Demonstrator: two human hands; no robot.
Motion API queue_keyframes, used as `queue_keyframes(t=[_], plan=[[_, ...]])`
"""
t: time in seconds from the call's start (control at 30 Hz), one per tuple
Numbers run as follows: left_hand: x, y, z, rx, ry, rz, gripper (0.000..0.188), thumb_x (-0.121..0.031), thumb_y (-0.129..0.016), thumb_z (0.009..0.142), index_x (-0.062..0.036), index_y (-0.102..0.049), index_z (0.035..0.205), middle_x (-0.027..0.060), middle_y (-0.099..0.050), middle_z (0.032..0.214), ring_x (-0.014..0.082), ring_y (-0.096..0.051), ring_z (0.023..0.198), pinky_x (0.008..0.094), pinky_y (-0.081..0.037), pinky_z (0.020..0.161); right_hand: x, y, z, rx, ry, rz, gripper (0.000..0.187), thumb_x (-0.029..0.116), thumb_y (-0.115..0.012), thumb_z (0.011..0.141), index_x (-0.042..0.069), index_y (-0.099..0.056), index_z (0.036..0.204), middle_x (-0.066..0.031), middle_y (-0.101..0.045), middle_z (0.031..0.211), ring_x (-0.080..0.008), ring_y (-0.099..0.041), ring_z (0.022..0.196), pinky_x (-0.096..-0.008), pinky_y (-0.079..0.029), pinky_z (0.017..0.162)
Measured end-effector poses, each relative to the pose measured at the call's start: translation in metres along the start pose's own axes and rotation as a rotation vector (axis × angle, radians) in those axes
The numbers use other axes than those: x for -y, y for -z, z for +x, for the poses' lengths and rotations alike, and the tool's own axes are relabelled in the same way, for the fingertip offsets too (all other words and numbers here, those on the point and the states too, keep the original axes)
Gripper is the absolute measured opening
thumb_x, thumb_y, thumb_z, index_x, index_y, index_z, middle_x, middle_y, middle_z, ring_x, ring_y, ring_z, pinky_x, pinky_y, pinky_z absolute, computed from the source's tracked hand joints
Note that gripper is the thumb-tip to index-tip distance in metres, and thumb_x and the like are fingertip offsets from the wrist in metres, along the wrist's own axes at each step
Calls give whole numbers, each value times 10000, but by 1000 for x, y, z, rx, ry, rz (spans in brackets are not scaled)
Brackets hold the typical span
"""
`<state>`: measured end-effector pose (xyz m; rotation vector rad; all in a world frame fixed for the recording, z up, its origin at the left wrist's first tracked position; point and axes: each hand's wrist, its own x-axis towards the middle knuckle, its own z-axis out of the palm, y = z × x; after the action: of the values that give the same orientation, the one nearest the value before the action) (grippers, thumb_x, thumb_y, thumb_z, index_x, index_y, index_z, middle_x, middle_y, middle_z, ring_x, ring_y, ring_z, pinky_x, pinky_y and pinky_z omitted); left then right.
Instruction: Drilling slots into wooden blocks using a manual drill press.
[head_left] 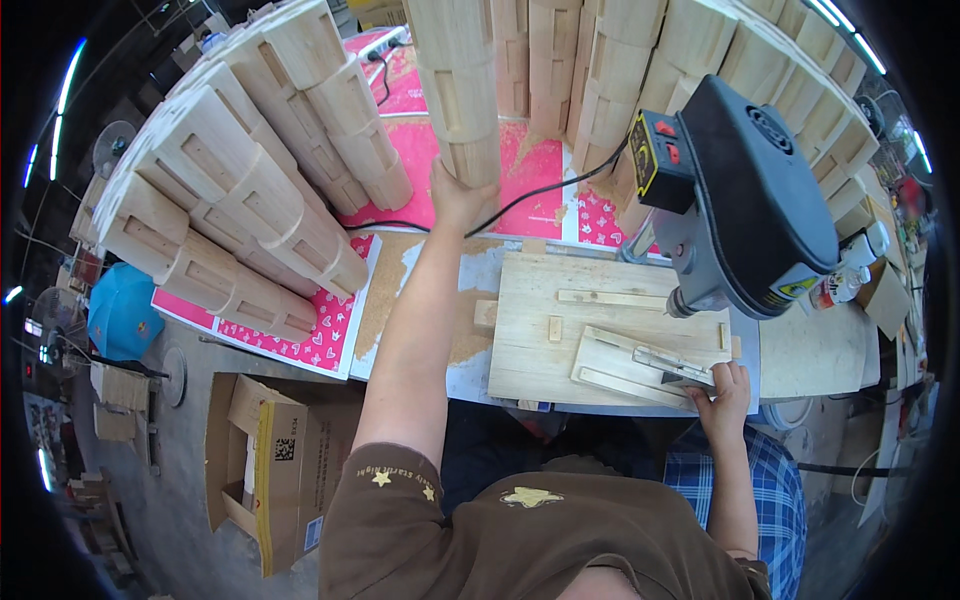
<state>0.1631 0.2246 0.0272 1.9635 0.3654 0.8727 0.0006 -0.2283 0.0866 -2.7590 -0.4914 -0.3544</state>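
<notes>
My left hand [462, 203] reaches forward and wraps round the foot of a tall column of stacked pale wooden blocks [455, 95], each with a recessed slot. My right hand [725, 395] is closed on the right end of a small wooden jig [610, 365], beside a narrow metal fitting [675, 365]. This jig lies tilted on a larger wooden board [525, 330] with thin strips fixed on it. Above the board's right side stands a black and grey bench drill press [750, 200], its chuck [682, 303] over the board.
More block stacks [240, 190] crowd the left, and others [625, 70] the back. A black cable [540, 195] crosses the pink sheet [530, 170] by my left hand. At lower left sits an open cardboard box [290, 450]; bottles [840, 288] stand to the right.
</notes>
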Motion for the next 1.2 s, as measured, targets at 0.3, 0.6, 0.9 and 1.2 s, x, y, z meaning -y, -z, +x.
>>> queue_keyframes(t=[0.3,0.6,0.9,1.2], plan=[[-21,9,-29,-4,23,40,892,-200,-839,465,-1,-359,1190,216,-506,1105,368,-495,1065,439,-422,898,-1,-1,-4,-43,11,30,377,88,-790,517,23,-500,749,-128,-529,799,-336,-488,781,-416,-412,679],[-31,15,-13,44,28,12,1129,-246,-866,485,8,-189,1352,239,-387,1287,375,-375,1216,442,-319,1020,-3,-4,-2,-70,18,39,369,82,-790,509,32,-512,747,-121,-541,801,-333,-498,787,-416,-423,686],[-205,40,46,-464,-228,130,894,-379,-835,542,27,-383,1198,233,-446,1184,371,-417,1135,449,-347,962,-10,-3,-6,-96,20,44,382,100,-795,502,42,-530,770,-125,-552,814,-333,-515,820,-408,-436,718],[-223,62,22,-651,-545,124,626,-259,-805,607,23,-487,1065,184,-514,1079,325,-499,1039,432,-412,879,-9,-10,-10,-140,80,68,393,155,-799,517,61,-535,791,-111,-548,815,-321,-517,824,-404,-438,722]])
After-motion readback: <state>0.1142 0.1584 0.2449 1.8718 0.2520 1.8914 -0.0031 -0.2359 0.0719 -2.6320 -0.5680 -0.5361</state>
